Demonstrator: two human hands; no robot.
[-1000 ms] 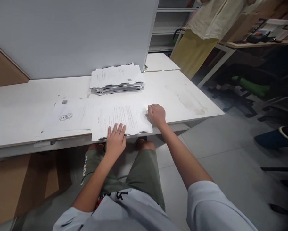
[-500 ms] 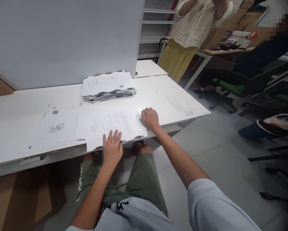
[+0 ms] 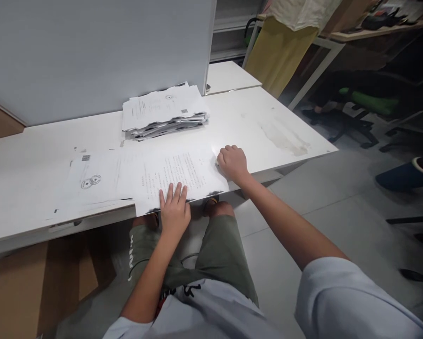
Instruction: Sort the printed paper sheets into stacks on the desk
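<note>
A printed sheet point(image 3: 193, 172) lies on the white table, its lower edge jutting past the table's front and smudged black. My left hand point(image 3: 175, 212) rests flat on that lower edge, fingers spread. At the sheet's right edge my right hand point(image 3: 233, 164) is closed in a fist; a small pale bit shows by its fingers, too little to name. To the left, touching or under the first sheet, lies another sheet point(image 3: 101, 181) with two round stamps and a square code. Behind them sits an uneven stack of papers point(image 3: 163, 113) with dark, ragged edges.
A grey partition point(image 3: 98, 56) stands along the table's back. Cardboard point(image 3: 20, 287) is below the table at left. A person in a yellow skirt point(image 3: 282, 52) stands beyond the table's far end. A chair with a green part point(image 3: 373, 101) and a blue bin point(image 3: 396, 176) are at right.
My view has tilted down and shifted left, so everything sits farther right and higher in the picture. Both hands keep their places on the sheet.
</note>
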